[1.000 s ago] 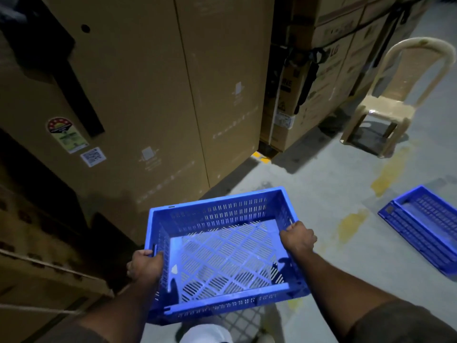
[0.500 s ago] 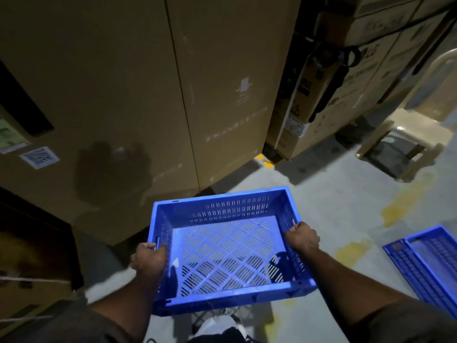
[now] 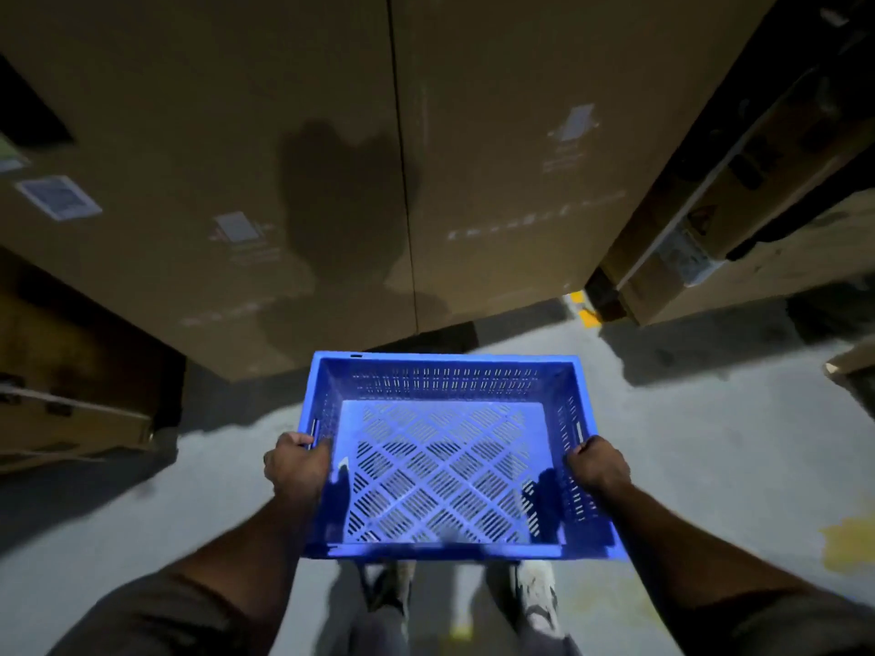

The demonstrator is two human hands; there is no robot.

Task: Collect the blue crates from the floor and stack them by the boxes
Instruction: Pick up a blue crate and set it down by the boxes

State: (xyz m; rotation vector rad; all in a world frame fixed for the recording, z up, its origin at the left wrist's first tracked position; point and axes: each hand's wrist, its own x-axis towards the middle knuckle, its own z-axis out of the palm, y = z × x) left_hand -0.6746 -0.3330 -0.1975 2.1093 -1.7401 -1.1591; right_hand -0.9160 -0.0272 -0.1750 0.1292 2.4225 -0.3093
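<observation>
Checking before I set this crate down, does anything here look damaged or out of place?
Nothing stands out. The blue crate is empty, level and looks intact, left hand and right hand gripping its sides.

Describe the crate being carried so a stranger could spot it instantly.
Facing the tall cardboard boxes, look just in front of them, above the grey floor. The blue crate hangs there between the left hand and right hand. It is empty and the only blue, lattice-bottomed thing in sight.

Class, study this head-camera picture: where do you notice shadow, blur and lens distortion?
Head view: a dark shadow falls on the tall cardboard boxes; motion blur smears the blue crate near rim and the shoes; wide-angle distortion tilts the box edges outward; dim light overall.
</observation>
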